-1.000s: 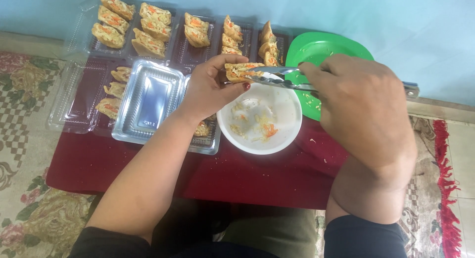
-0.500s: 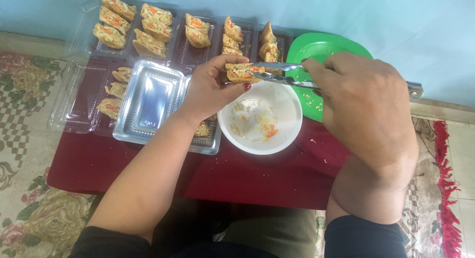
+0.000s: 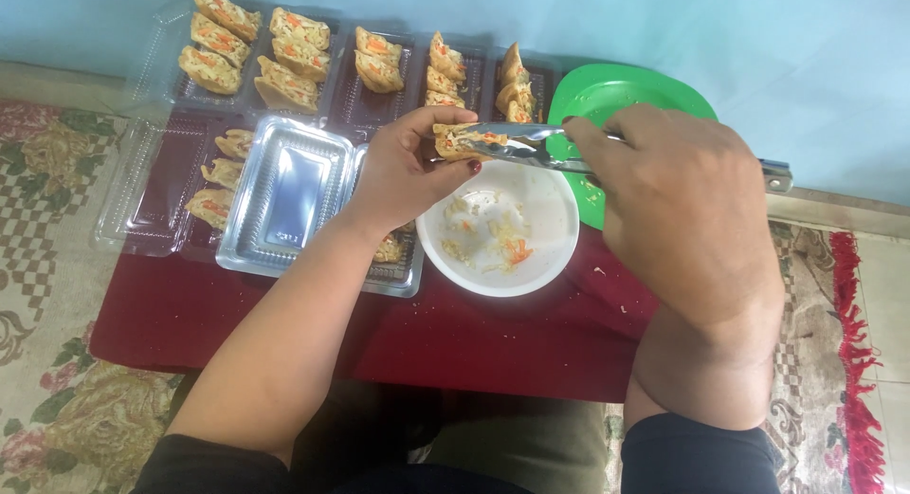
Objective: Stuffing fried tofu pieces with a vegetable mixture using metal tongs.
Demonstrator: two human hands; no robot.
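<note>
- Far left, I see clear plastic trays (image 3: pixel 142 186) on the dark red table (image 3: pixel 493 347), some holding stuffed pastry pieces (image 3: pixel 223 39).
- My left hand (image 3: pixel 398 176) pinches a filled pastry (image 3: pixel 464 141) above the white bowl (image 3: pixel 555 257).
- Metal tongs (image 3: pixel 531 148) touch that pastry.
- My right hand (image 3: pixel 682 205) is clenched around the tongs, over the green plate (image 3: pixel 616 91).

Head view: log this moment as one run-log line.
left hand: holds stuffed snack | right hand: grips metal tongs at snack | below: white bowl with filling scraps
</note>
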